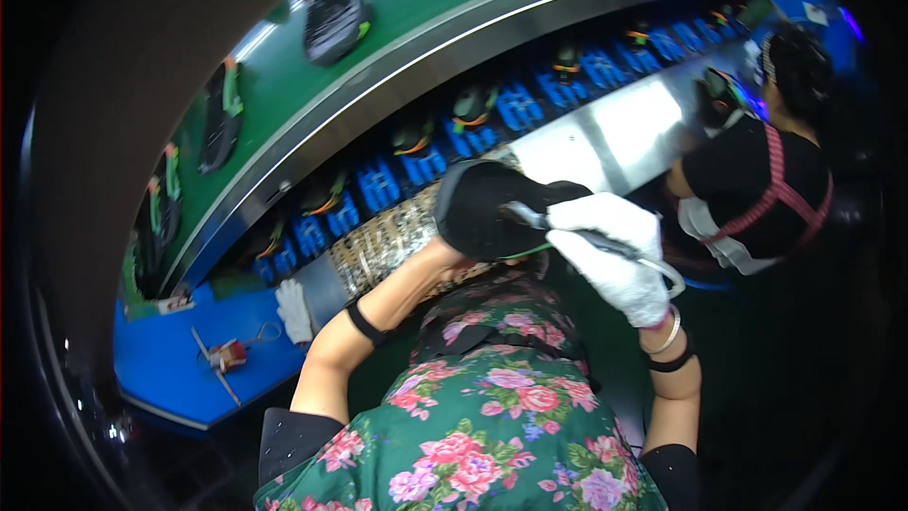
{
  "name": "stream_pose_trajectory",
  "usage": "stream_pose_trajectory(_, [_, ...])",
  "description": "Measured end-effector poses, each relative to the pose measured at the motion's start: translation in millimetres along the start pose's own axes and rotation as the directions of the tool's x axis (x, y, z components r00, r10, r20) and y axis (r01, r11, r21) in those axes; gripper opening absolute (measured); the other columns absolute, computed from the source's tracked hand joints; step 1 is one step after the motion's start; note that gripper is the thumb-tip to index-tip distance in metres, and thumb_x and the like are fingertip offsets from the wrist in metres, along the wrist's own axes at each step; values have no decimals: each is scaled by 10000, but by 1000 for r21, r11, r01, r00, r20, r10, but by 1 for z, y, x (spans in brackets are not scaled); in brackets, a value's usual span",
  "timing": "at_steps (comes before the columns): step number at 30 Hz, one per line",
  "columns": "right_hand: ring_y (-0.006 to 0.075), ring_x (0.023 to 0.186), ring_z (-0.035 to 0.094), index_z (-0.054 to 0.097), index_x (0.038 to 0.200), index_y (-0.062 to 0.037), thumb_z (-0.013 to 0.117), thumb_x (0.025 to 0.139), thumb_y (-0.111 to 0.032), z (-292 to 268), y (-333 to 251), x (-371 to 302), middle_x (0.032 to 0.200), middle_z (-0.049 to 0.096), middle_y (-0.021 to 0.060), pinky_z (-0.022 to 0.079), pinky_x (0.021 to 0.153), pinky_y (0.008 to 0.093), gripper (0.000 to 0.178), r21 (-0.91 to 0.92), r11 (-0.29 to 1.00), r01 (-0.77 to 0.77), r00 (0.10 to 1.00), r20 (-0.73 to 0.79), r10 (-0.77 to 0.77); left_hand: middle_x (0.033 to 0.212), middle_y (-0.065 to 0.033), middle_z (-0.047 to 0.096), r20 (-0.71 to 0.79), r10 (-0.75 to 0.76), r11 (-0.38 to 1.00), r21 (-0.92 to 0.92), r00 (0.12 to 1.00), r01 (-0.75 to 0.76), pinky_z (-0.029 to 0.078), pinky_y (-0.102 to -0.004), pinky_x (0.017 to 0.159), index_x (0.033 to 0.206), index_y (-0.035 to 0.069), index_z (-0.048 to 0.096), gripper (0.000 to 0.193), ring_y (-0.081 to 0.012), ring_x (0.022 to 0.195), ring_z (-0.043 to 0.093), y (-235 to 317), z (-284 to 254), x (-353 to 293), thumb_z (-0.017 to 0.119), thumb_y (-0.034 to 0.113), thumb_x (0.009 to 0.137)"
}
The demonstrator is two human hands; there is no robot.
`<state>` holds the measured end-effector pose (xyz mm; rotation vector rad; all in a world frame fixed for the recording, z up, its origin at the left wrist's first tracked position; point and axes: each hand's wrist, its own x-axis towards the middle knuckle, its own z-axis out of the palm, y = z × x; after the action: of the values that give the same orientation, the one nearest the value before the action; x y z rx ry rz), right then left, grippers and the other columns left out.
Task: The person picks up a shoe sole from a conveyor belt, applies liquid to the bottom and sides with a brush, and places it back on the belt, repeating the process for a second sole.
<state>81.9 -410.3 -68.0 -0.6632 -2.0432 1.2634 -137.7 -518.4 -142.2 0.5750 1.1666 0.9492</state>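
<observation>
In front of my chest a black shoe [484, 201] lies with its dark underside turned up and a thin green edge on the near side. My bare left hand [450, 257] grips it from below and the left; most of the fingers are hidden beneath it. My right hand [613, 248], in a white glove, is closed round a slim brush [526, 215] with a dark handle. The brush's pale tip touches or hovers just over the shoe's underside; I cannot tell which.
Blue racks [378, 186] carry several shoes beyond the shiny bench [560, 153]. Above them runs a green conveyor [416, 0] with more dark soles [333, 21]. A white glove [294, 310] lies on the left beside a blue table [161, 360]. A co-worker [757, 175] sits at the right.
</observation>
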Motion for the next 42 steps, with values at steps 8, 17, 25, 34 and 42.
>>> stream_pose_trajectory(8, [237, 823, 746, 781, 1014, -16, 857, 777, 3, -23, -17, -6, 976, 786, 124, 590, 730, 329, 250, -238, 934, 267, 940, -147, -307, 1572, -365, 390, 241, 411, 213, -963, 879, 164, 479, -576, 1145, 1558, -52, 390, 868, -495, 1356, 538, 35, 47, 4, 521, 613, 1017])
stream_pose_trajectory(17, [244, 763, 734, 782, 929, -46, 866, 738, -13, -37, -34, -2, 868, 763, 105, 579, 678, 339, 211, -334, 900, 280, 910, -205, -359, 1535, -266, 507, 233, 370, 596, -802, 899, -38, 403, -588, 1189, 1588, 78, 411, 1064, -382, 1388, 541, 0, 54, 33, 696, 765, 827])
stream_pose_trajectory(25, [266, 923, 747, 783, 1054, -62, 821, 794, -12, -37, -44, 14, 1035, 782, 102, 573, 817, 370, 267, -417, 855, 308, 892, -185, -412, 1578, -171, 502, 275, 413, 330, -934, 868, 139, 407, -557, 1207, 1604, 125, 412, 887, -351, 1408, 542, -29, 53, 41, 558, 720, 962])
stream_pose_trajectory(34, [278, 1195, 683, 675, 1340, -27, 743, 867, -80, -30, -37, 10, 1332, 708, 132, 526, 1005, 408, 481, -497, 774, 392, 886, -23, -463, 1571, -183, 504, 304, 362, 545, -836, 881, 65, 393, -591, 1205, 1595, 105, 408, 884, -367, 1412, 529, -35, 69, 29, 616, 678, 954])
stream_pose_trajectory(42, [309, 1054, 738, 770, 1188, -101, 799, 817, -92, -40, -40, 5, 1159, 769, 94, 568, 911, 442, 372, -430, 857, 284, 913, -151, -379, 1545, -163, 536, 321, 295, 408, -894, 900, 185, 399, -565, 1208, 1581, 118, 433, 892, -346, 1401, 542, -31, 71, 37, 610, 712, 939])
